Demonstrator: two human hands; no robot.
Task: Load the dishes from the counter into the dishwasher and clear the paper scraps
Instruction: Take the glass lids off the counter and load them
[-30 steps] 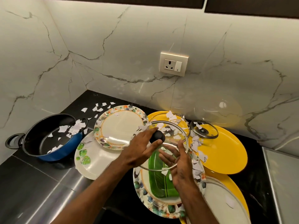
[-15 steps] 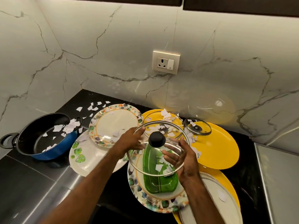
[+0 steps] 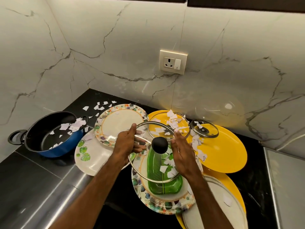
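The left hand point(image 3: 127, 142) gripped the left rim of the glass lid point(image 3: 159, 144) above the green plate point(image 3: 165, 187). The right hand point(image 3: 181, 154), fingers straight, touched its right side.

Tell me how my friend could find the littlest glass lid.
Find the wall socket on the marble wall. Below it and slightly right, a big yellow plate sits on the black counter, and the small lid rests on its back left edge. It is the tiniest of three glass lids, and nobody is holding it.
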